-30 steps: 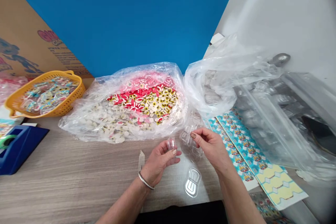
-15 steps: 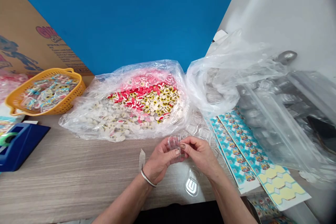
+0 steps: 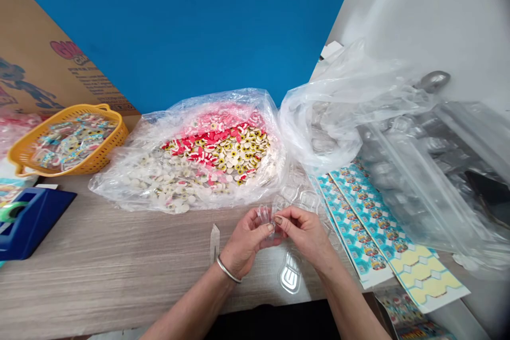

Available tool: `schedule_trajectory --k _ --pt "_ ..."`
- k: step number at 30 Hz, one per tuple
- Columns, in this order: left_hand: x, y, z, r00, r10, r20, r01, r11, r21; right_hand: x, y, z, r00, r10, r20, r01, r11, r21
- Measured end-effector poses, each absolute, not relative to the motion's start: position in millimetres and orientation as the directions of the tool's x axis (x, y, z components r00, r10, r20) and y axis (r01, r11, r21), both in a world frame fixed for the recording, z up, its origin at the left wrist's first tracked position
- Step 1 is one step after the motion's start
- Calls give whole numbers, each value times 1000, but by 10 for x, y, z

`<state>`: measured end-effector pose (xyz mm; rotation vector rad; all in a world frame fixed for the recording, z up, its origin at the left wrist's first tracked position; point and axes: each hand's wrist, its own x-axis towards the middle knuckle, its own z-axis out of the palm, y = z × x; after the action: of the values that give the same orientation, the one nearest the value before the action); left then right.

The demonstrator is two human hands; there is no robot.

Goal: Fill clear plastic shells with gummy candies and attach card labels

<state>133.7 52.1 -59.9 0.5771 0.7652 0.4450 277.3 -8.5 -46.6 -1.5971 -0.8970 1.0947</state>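
A small clear plastic blister case (image 3: 264, 214) is held between both hands over the table. My left hand (image 3: 252, 235), with a bangle at the wrist, is closed around its left side. My right hand (image 3: 299, 229) pinches its right edge between thumb and fingers. Whether anything lies inside the case cannot be made out. Another clear plastic case (image 3: 290, 274) lies on the table just below my right hand, and several more clear cases (image 3: 305, 199) lie behind it. Behind my hands a clear bag (image 3: 223, 159) lies open, filled with small red, white and yellow eye-like pieces.
A yellow basket (image 3: 105, 162) of packed pieces and a blue tape dispenser (image 3: 37, 223) stand on the left. Sticker sheets (image 3: 432, 276) lie to the right, beside a large bag (image 3: 402, 191) of clear plastic cases with a dark phone (image 3: 490, 194) on it. A pale pointed strip (image 3: 214, 241) lies left of my hands.
Both hands stay in nearly the same place on the clear case, which has turned slightly between the fingers. The whole view has shifted a little.
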Motion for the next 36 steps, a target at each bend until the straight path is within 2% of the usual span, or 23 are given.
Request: schedule_trajectory --k 5,8,12,16,18,21,23,25,27,29,31,32,36 --pt "1336 551 -596 615 575 -539 -166 763 625 2786 -140 -456 331 913 -237 41 -265 -963" --pt "1314 592 -627 553 602 -576 -119 741 661 2860 -159 -449 371 899 -233 74 -279 -957" --pt "1285 623 -682 473 642 -603 -6 686 727 3081 -75 -423 517 851 -96 270 -268 -925" --pt "1282 615 -690 465 649 -602 38 665 746 3173 38 -396 610 789 76 488 -298 -820" --pt "1289 598 -683 489 656 -575 28 647 762 3077 41 -396 561 827 21 454 -286 -844" --pt "1301 569 -676 536 679 -502 -5 597 802 2853 -12 -423 335 930 -153 275 -252 -928" --pt "1301 559 -679 547 691 -472 -18 574 819 2765 -51 -452 250 950 -185 197 -237 -951" --pt "1291 561 -688 540 696 -473 -14 569 822 2776 -68 -476 289 941 -175 171 -230 -958" --pt "1274 569 -701 524 698 -488 0 573 819 2857 -61 -482 416 897 -146 180 -239 -954" --pt "1259 572 -716 521 697 -493 11 572 820 2936 -44 -467 571 817 -81 245 -263 -933" --pt "1252 564 -734 533 694 -484 8 567 824 2946 -32 -442 624 780 -36 310 -290 -905" --pt "1252 557 -744 544 691 -475 4 564 826 2917 -32 -431 589 807 -50 319 -288 -903" --pt "1247 534 -783 597 676 -431 -24 552 833 2703 -72 -423 262 953 -153 216 -213 -953"
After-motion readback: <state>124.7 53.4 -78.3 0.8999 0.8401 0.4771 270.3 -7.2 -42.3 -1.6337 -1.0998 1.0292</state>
